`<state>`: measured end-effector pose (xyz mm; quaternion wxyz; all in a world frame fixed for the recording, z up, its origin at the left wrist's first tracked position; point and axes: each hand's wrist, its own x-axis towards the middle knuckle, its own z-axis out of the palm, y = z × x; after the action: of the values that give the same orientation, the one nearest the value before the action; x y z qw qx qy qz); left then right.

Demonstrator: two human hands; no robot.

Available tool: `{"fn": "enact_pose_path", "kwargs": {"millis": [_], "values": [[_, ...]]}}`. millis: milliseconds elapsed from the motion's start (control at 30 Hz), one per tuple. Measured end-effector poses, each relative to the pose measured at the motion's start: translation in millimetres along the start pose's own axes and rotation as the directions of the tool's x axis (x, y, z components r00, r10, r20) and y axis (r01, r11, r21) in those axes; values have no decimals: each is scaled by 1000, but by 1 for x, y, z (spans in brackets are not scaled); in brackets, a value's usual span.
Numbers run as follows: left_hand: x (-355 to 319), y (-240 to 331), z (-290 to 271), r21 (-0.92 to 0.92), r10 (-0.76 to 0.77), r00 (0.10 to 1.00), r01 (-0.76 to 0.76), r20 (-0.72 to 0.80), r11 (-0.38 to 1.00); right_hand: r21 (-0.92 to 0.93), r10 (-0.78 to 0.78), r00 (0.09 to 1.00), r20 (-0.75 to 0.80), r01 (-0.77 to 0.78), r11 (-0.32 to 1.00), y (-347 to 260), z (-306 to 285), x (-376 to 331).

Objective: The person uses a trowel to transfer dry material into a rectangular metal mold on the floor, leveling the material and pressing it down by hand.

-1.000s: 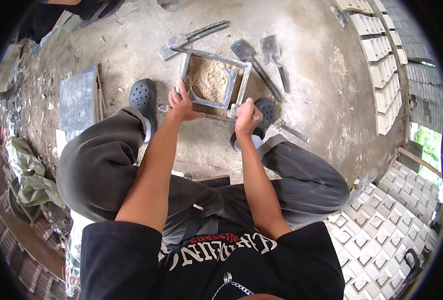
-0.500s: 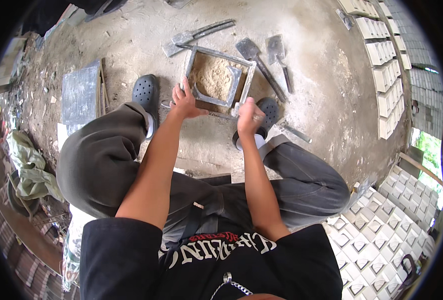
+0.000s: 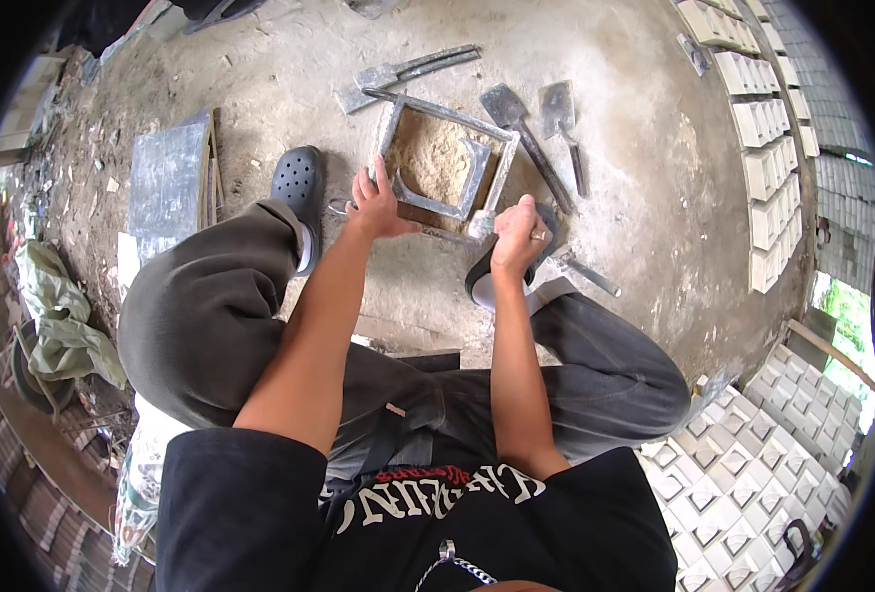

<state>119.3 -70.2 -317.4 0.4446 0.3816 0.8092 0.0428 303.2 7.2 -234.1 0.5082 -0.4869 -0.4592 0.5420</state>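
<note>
A square grey metal mould frame (image 3: 457,116) rests on the floor between my feet. Pale, crumbly powder (image 3: 435,163) fills much of it, and a smaller grey insert with a curved inner edge (image 3: 475,173) sits inside. My left hand (image 3: 373,205) grips its near left corner, fingers over the left side and thumb stretched along the near edge. Closed in a fist, my right hand (image 3: 520,237) is just off the near right corner. A whitish, rounded thing (image 3: 481,224) shows beside that fist; its kind and what the fingers enclose are unclear.
Flat-bladed trowels (image 3: 503,106) and long bars (image 3: 442,62) lie beyond the mould. A short metal rod (image 3: 592,276) is by my right shoe. Dark boards (image 3: 171,178) are stacked at left. Rows of cream blocks (image 3: 761,123) line the right, with patterned tiles (image 3: 743,483) at lower right.
My right hand has moved slightly right and nearer, away from the mould's corner. The left hand stays on its corner. The whole view has shifted a little.
</note>
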Motion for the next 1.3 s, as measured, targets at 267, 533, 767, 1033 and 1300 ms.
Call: {"fn": "enact_pose_path", "kwargs": {"millis": [267, 533, 767, 1033, 1300], "values": [[0, 3, 8, -13, -9, 1000, 9, -9, 1000, 22, -67, 996, -64, 69, 997, 3, -5, 0], [2, 1, 10, -6, -9, 1000, 9, -6, 1000, -30, -50, 994, -94, 48, 998, -4, 1, 0], [1, 1, 6, -10, 50, 999, -50, -14, 999, -79, -11, 999, -43, 8, 997, -23, 14, 18], [1, -4, 7, 14, 50, 998, -49, -48, 999, -115, -94, 993, -75, 85, 990, -27, 25, 34], [-1, -4, 3, 5, 25, 999, -25, -29, 1000, 38, -33, 999, -8, 33, 999, -20, 23, 54]]}}
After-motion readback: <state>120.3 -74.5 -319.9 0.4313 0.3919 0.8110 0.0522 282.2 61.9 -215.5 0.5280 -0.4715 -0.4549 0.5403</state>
